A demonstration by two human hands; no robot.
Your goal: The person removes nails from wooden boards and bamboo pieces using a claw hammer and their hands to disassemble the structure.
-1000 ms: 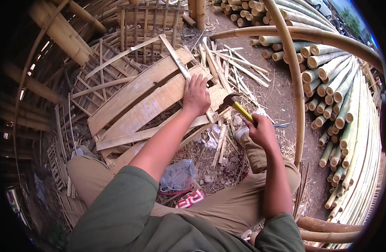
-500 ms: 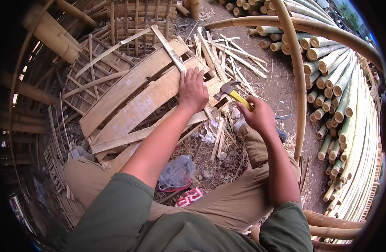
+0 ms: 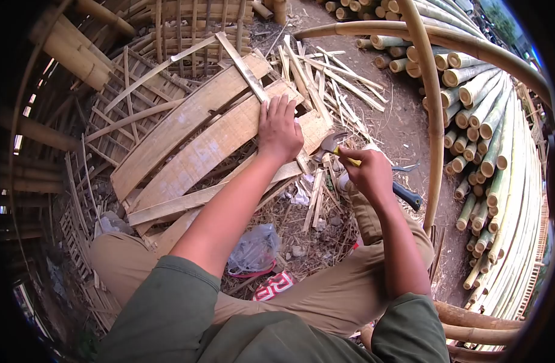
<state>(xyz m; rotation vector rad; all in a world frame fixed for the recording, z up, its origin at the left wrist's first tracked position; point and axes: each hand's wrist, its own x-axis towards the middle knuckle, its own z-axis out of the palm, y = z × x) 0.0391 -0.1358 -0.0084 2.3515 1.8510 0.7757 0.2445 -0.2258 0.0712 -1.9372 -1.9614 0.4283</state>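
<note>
The left hand point(image 3: 280, 133) lies flat, fingers extended, over a wooden slat point(image 3: 243, 71) crossing the broad boards point(image 3: 196, 145); its pressure seemingly steadies them. Apart from it, to the right, the right hand point(image 3: 369, 172) is wrapped around a claw hammer point(image 3: 331, 144) partway up the handle, the dark grip end jutting beyond, probably for short, controlled movement. The hammer's head is just beside the boards' right end, within easy reach. The boards lie in front of the folded legs, leaving both arms room. Farther off, loose strips point(image 3: 344, 81) are scattered; bamboo poles point(image 3: 471, 130) are stacked at right.
</note>
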